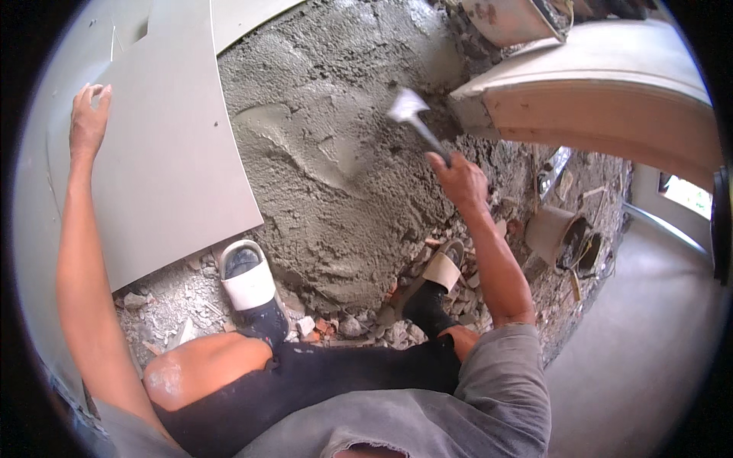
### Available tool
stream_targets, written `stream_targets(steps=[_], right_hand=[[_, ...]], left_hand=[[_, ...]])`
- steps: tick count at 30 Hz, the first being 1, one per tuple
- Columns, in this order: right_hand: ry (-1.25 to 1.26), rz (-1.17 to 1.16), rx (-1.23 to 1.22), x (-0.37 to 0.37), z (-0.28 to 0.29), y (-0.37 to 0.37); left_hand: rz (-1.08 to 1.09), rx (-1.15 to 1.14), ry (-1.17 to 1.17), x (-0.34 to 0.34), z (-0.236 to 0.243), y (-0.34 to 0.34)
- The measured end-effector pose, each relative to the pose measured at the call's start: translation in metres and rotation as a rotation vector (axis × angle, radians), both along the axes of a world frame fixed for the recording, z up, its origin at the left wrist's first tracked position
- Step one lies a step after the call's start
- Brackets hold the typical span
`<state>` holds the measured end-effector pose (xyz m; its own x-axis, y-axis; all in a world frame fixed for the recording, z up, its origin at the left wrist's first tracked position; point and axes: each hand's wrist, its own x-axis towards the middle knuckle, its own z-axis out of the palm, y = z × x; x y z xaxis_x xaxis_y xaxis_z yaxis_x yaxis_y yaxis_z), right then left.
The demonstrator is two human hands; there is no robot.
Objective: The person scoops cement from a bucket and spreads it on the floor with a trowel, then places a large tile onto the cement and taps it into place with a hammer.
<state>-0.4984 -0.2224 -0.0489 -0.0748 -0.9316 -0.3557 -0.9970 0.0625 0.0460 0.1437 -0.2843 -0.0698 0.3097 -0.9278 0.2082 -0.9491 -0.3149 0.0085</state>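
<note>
My right hand (463, 182) is wrapped round the handle of a trowel (410, 106). The trowel's bright metal blade, slightly blurred, is over the far right part of a bed of wet grey mortar (328, 221). Smoothed patches and ridges mark the mortar's surface. At the far left, my left hand (90, 122) holds nothing; its fingers are bent and apart, by the pale wall (47, 179). A large light grey tile (172, 153) lies beside that hand, its right edge bordering the mortar.
My sandalled feet stand on broken rubble (351, 327) along the mortar's near edge. A curved pale ledge (603, 107) juts in at the right. One dirty bucket (515, 21) stands at the far right, another (553, 235) lies nearer. Smooth grey floor (618, 336) spreads at right.
</note>
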Motion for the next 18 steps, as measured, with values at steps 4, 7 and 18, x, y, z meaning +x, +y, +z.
stream_targets(steps=[4,7,18], right_hand=[[-0.380,0.619,-0.244,0.003,-0.018,0.019],[-0.266,0.089,-0.310,-0.014,-0.021,0.010],[-0.393,0.296,-0.145,-0.031,-0.013,0.011]], left_hand=[[-0.005,0.000,0.098,-0.014,-0.004,-0.009],[-0.111,0.005,0.040,-0.019,-0.005,-0.009],[-0.128,0.019,0.070,-0.034,-0.009,-0.011]])
